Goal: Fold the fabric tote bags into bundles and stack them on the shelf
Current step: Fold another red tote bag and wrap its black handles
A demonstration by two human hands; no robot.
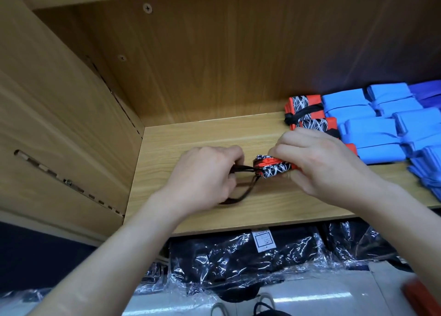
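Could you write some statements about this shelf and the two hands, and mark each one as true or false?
1. The right hand grips an orange patterned bundle. True.
2. The left hand lies flat and holds nothing. False: it pinches the bundle's black strap.
3. Blue bundles lie on the right side of the shelf. True.
4. The goods under the shelf are in cardboard boxes. False: they are plastic-wrapped dark goods.

I have one wide-angle view, worn on the head, close above the wooden shelf (202, 134), facing forward and down into it, with plastic-wrapped packages (238, 256) showing below its front edge.
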